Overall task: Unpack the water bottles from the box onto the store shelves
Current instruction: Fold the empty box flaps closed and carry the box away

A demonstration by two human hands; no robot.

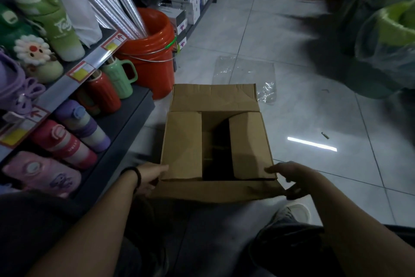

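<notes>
The cardboard box (215, 142) sits on the tiled floor (292, 36) right in front of my knees, and I have both hands on its near edge. My left hand (150, 178) grips the left end of the near flap, thumb lying along the box's corner and fingers tucked under the cardboard; a dark hair tie (137, 175) is around that wrist. My right hand (289, 178) grips the right end of the same flap, thumb on top of the box and fingers curled round the flap's edge.

The near flap is folded out toward me and the far flap stands open on the far side of the box. The two side flaps lie folded inward, with a dark gap between them. The inside of the box is too dark for me to tell what it holds.

Just left of the box are the store shelves (125, 124). A pink bottle (65, 144) and a purple bottle (83, 124) lie on the bottom shelf, with a red jug (103, 92) and a green mug (119, 76) farther along it. Beyond the box's far left corner stands an orange bucket (152, 52). A clear plastic bag (244, 74) lies on the floor behind the box. My shoe (294, 211) shows just near of the box's right corner.
</notes>
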